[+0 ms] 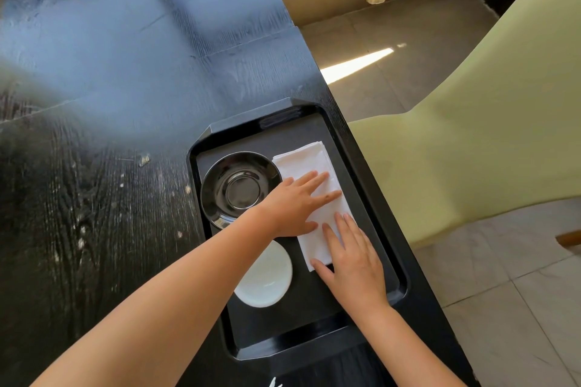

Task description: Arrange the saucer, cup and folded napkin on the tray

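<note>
We have both hands flat on the folded white napkin (pixel 317 195), which lies along the right side of the black tray (pixel 371 198). Our left hand (pixel 295 207) presses its middle with fingers spread, and our right hand (pixel 355 264) rests on its near end; neither grips anything, the palms are simply laid open on the cloth.

The glossy black saucer (pixel 240 187) sits at the tray's far left, its rim just beside the napkin. A white cup (pixel 267 276), seen from above and partly hidden under our left forearm, stands on the tray floor nearer to us, not on the saucer.

The chief risk, we judge, is that forearm: it crosses right over the cup and the saucer's near rim, so drawing it back low could knock the cup over or shove the saucer. Sliding the hands off could also drag the napkin askew or open its folds.

Room is tight on the right. The tray lies close to the dark table's (pixel 94 198) right edge, with a pale chair (pixel 471 151) beyond, so a push that way is unwise. To the left, the table is broad and open.
</note>
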The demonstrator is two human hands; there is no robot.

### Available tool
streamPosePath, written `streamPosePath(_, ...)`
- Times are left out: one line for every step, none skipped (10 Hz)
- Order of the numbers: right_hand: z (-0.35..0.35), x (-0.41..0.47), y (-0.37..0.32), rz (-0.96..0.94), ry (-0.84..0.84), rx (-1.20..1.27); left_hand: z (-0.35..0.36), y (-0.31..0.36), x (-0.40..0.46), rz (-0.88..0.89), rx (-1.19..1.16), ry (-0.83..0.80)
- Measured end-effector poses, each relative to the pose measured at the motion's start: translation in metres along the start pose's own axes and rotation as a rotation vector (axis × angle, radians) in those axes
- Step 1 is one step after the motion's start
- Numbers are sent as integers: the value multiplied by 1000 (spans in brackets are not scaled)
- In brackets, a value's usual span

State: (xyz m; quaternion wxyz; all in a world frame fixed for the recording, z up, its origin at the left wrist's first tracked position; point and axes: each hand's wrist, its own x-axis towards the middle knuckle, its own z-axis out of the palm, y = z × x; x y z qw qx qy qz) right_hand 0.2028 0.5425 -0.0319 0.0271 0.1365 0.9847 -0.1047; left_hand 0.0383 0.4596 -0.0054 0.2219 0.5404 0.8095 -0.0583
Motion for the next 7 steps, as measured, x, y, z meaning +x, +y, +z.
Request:
streamPosePath(-1,1,3,-16,23,8,0,0,0,-3,3,-3)
streamPosePath(0,0,3,-20,18,5,0,1,-1,1,15,-4)
streamPosePath(0,1,3,-41,-6,-4,1,-2,-1,2,13,-5)
streamPosePath(-3,3,2,-42,-50,-13,-1,1,-2,-5,42,-23)
streamPosePath(-14,6,1,-35,-112,-29,-8,6,-9,-27,41,-30)
streamPosePath(-44,20,-4,-71,-181,-8,-32,7,-32,-93,6,27)
streamPosePath(-81,30,-18,-88,-210,18,-54,6,-59,-202,-29,100)
